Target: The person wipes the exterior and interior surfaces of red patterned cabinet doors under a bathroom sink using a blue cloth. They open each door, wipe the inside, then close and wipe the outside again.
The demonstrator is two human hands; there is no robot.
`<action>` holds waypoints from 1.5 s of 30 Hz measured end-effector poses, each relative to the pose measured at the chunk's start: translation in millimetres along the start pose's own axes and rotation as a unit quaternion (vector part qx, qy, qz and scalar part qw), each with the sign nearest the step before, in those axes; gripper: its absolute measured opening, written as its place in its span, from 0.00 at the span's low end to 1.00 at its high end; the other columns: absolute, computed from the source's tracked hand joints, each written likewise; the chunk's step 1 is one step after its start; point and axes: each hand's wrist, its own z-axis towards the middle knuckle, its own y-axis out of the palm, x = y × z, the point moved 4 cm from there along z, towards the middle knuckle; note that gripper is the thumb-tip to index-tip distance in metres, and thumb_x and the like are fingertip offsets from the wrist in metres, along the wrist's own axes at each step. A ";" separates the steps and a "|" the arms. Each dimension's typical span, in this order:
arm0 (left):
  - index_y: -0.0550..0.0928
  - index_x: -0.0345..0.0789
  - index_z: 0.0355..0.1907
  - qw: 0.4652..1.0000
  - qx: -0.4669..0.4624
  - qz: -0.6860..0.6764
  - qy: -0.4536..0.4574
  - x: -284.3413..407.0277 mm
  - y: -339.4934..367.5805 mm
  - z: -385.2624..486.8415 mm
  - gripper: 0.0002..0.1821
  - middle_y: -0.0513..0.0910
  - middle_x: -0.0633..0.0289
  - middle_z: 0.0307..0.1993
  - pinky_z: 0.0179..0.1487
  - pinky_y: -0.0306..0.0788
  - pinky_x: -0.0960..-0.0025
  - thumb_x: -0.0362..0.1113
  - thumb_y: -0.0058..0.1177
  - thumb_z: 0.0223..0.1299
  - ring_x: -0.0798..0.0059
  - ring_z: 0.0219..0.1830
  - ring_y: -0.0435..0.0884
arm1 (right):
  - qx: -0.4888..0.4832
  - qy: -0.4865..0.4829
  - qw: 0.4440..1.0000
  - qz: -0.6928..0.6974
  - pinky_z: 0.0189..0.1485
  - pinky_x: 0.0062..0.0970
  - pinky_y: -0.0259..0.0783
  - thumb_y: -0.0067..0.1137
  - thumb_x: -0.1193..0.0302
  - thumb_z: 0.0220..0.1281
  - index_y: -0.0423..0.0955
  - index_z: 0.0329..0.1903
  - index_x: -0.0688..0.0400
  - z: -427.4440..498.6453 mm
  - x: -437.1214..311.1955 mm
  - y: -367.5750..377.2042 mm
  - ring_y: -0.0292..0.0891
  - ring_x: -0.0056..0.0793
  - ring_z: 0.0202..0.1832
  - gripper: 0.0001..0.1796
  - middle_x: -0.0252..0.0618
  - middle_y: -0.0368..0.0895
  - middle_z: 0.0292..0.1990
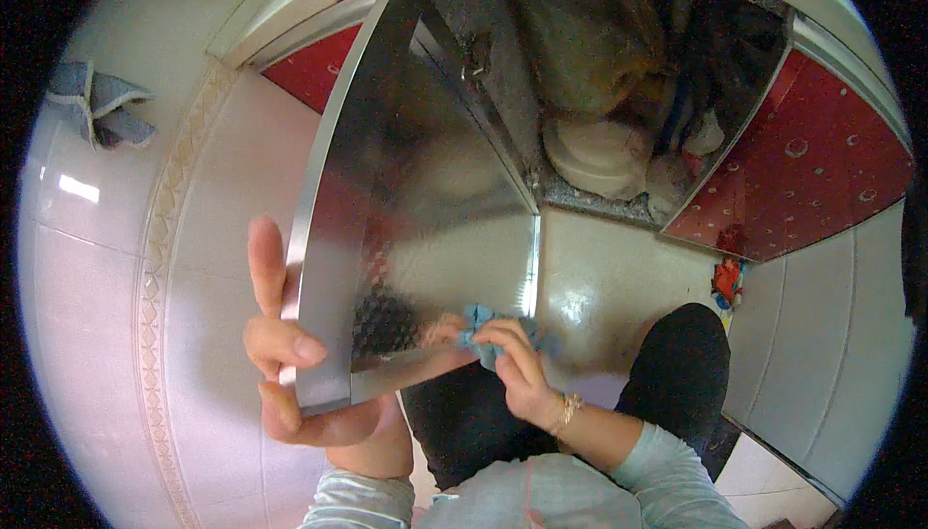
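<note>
My left hand (304,377) grips the metal-framed edge of an open cabinet door (435,188), with its thumb and fingers around the lower left corner. The door's inner face is shiny and mirrors my right hand and the floor. In my right hand (518,369) is a crumpled blue cloth (480,329), pressed against the door's inner surface near its lower edge. A bracelet (567,413) circles the right wrist. Part of the cloth is hidden by my fingers and looks blurred.
Behind the door the dark cabinet interior holds a pale basin (598,155) and a bulky, unclear bag (587,43). A hinge (476,61) joins the door to its frame. To the right is a red patterned door (812,152). A red packet (727,282) lies on the floor. A grey cloth (101,105) is at far left.
</note>
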 end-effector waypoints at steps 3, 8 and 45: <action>0.75 0.40 0.29 1.000 0.007 -0.005 -0.010 -1.2 -2.5 -0.2 0.19 0.55 0.46 0.72 0.61 0.69 0.44 0.55 0.44 0.62 0.43 0.62 0.69 | -0.180 -0.133 0.974 -0.019 0.67 0.45 0.50 0.36 0.55 0.73 0.65 0.64 0.61 20.3 -17.6 10.5 0.61 0.47 0.62 0.28 0.49 0.65 0.59; 0.74 0.38 0.27 0.999 0.036 -0.007 -0.026 1.6 -5.3 -0.5 0.21 0.56 0.44 0.71 0.62 0.68 0.47 0.56 0.47 0.60 0.48 0.63 0.69 | -0.043 -0.126 0.989 -0.058 0.73 0.45 0.41 0.30 0.48 0.74 0.58 0.71 0.57 153.3 -34.9 -10.2 0.46 0.48 0.73 0.34 0.48 0.52 0.71; 0.71 0.38 0.31 0.997 -0.051 0.048 0.033 3.8 13.9 -10.5 0.19 0.68 0.53 0.62 0.63 0.60 0.44 0.54 0.41 0.62 0.45 0.63 0.65 | 0.068 -0.270 0.955 -0.100 0.68 0.38 0.53 0.45 0.74 0.66 0.68 0.55 0.61 235.0 -23.2 -34.2 0.58 0.45 0.64 0.16 0.50 0.61 0.61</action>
